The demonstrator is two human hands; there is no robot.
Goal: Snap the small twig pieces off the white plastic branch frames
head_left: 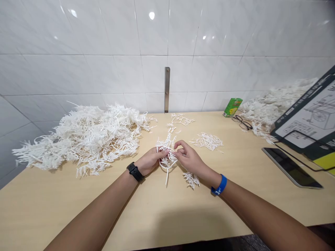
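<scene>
Between my hands is a white branched plastic piece (167, 166), like a moulding sprue, with a curved loop, thin prongs and a straight stem pointing toward me. My left hand (151, 161), with a black watch strap on the wrist, grips it from the left, thumb on top. My right hand (190, 159), a blue band on its wrist, has its fingers pinched at the piece's right side. A small cluster of white prongs (192, 180) lies under my right hand. Beyond it is a low pile of loose thin white bits (208, 141).
A big heap of white branched pieces (102, 132) covers the table's left side. Another heap (277, 101) is at the far right, near a green carton (232, 107), glasses (242, 122), a phone (291, 167) and a dark printed box (309, 118). One sprue (181, 119) lies near the tiled wall.
</scene>
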